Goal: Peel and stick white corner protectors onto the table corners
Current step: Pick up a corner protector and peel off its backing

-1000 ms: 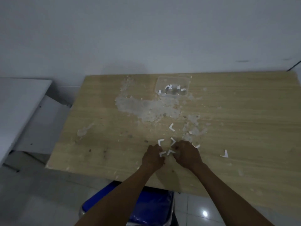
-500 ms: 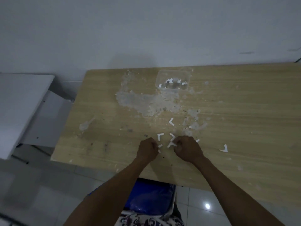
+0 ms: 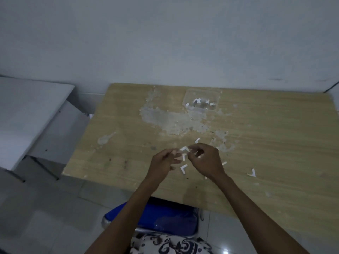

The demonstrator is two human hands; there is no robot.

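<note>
**Colours on the desk**

I see a pale tan wood-grain desk (image 3: 256, 136) with grey-white scuffed patches (image 3: 170, 120). The protectors (image 3: 184, 148) are white, and more white ones sit in a clear tub (image 3: 201, 101). The chair (image 3: 165, 215) is blue. The fabric (image 3: 170, 244) is white with dark swirls. The wall (image 3: 165, 43) is grey-white.

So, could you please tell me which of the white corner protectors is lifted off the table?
The corner protector pinched between the left hand and right hand. The others lie flat on the wooden table or in the clear container.
</note>
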